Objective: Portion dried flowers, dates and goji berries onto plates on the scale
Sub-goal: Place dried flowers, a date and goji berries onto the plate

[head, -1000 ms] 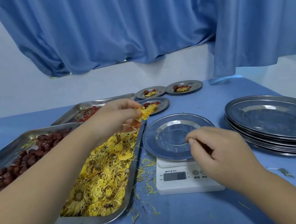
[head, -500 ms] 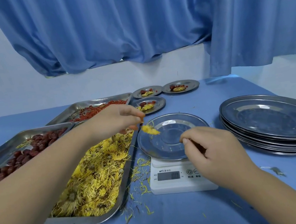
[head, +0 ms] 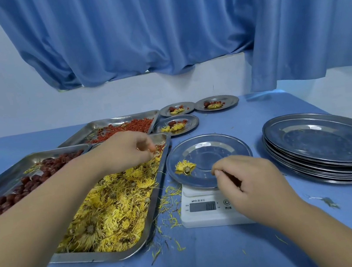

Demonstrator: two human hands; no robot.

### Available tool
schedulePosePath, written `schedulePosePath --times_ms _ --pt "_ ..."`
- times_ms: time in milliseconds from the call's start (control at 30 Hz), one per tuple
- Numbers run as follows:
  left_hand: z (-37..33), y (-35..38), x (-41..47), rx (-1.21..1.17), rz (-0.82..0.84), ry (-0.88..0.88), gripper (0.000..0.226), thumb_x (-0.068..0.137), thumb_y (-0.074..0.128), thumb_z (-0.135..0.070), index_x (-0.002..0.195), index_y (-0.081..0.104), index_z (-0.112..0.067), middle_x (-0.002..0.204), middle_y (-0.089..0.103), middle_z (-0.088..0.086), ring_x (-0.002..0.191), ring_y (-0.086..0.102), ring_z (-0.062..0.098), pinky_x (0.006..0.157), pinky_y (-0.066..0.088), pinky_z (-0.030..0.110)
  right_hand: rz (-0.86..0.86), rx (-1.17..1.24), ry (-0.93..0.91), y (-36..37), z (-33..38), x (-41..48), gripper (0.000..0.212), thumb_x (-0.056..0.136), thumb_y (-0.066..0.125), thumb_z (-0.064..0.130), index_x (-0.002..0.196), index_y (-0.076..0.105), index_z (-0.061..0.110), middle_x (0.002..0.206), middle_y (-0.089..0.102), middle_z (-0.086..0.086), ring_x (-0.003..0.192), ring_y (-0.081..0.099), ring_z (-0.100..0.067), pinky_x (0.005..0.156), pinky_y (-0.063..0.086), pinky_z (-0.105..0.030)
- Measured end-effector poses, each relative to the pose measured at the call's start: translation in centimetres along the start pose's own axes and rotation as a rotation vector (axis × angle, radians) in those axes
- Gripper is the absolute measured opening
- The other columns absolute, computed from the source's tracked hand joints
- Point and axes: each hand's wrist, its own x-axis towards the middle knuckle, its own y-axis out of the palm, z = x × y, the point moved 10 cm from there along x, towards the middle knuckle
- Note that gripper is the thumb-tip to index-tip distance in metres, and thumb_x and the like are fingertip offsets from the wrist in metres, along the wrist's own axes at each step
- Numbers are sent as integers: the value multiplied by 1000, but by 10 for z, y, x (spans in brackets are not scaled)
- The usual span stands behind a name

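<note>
- The plate [head: 236, 147] sits on the scale [head: 207, 211], with one dried flower [head: 185, 167] lying on its left side. There are no dates or goji on it yet, so this portion looks barely started.
- The left hand [head: 127, 151] is over the far end of the flower tray [head: 97, 257], left of the scale, with its fingers [head: 150, 149] curled down into the pile. Can't tell if they've actually got anything.
- The right hand [head: 253, 181] is at the plate's near rim, fingers pinched on it from the look of it.
- Risk one is that grip on the rim. Any press or lift there would probably throw off the reading, and the display [head: 202, 207] is too blurry to check.
- Risk two: the plate overhangs the small scale all round, so a nudge at the rim could tip it or slide it off.
- Risk three: the flowers shed. Petals [head: 171, 214] already litter the desk [head: 212, 260] just left of the scale, and a loose pinch carried across would likely drop more.
- The dates [head: 29, 180] and goji [head: 137, 125] sit further left of the scale. Reaching for them means crossing the flower tray, which could knock flowers out.
</note>
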Motion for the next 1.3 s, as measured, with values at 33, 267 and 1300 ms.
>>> schedulePosePath --times_ms 33,267,1300 --pt "6 2 -2 35 39 4 10 89 67 -31 98 65 -33 98 65 -14 89 60 3 82 50 28 4 3 -4 1 1 0 23 86 46 23 72 61 14 62 57 1 61 53 -21 55 47 -37" --pt "44 27 -12 257 188 -30 34 85 71 -35 118 62 -36 115 59 -21 87 50 -10 78 41 19 36 3 -16 7 3 -2 25 87 44 26 72 61 13 60 54 2 59 52 -20 53 46 -37" --pt "-77 45 46 -470 75 39 26 89 65 -12 113 65 -21 102 68 -6 88 66 5 72 55 19 10 2 3 1 -4 3 30 87 39 28 71 59 13 62 55 2 59 50 -19 52 45 -37"
